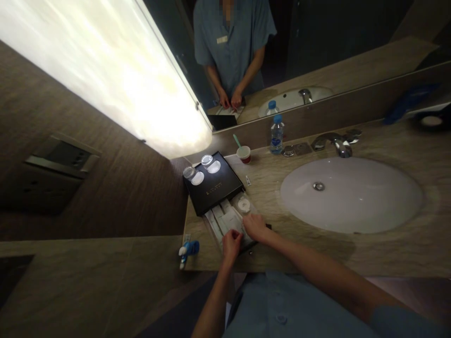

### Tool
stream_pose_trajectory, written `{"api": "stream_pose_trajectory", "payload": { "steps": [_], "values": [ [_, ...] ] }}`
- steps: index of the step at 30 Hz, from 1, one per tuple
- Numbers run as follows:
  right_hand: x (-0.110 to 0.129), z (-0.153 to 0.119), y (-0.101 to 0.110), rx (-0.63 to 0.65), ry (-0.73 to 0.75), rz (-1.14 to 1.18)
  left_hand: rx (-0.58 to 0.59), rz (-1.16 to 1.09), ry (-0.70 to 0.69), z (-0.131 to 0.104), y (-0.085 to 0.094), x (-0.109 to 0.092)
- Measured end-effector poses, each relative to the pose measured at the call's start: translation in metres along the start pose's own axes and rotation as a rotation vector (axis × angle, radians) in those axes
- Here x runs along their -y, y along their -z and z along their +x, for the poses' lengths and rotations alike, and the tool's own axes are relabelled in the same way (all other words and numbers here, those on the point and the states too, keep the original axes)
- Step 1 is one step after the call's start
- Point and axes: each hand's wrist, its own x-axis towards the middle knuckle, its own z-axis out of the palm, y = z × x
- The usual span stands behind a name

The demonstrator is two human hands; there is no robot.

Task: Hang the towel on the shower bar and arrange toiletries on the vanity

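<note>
A black amenity box [211,190] sits on the counter with its drawer pulled out toward me. White packets [225,219] lie side by side in the drawer, along with a round white item [243,204]. My left hand [231,243] is over the drawer's front end, its fingers pinched together at the packets. Beside it my right hand [255,227] is closed, fingers curled down onto the right part of the drawer. What the fingertips of either hand hold, if anything, is hidden. Two clear glasses [207,161] rest on white discs on the box's top.
A cup with a green spoon [244,155] and a blue-capped water bottle [276,135] stand along the mirror. To the right is a white basin [352,195] with a chrome faucet [333,142]. Blue-and-white items [189,249] sit at the counter's left edge. A small tube [248,180] lies near the box.
</note>
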Motion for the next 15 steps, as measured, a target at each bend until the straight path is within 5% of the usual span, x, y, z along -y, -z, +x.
{"api": "stream_pose_trajectory", "payload": {
  "steps": [15],
  "values": [
    [0.001, -0.007, -0.001, -0.054, -0.051, 0.059, 0.008, -0.059, -0.061, -0.001, -0.004, 0.009]
  ]
}}
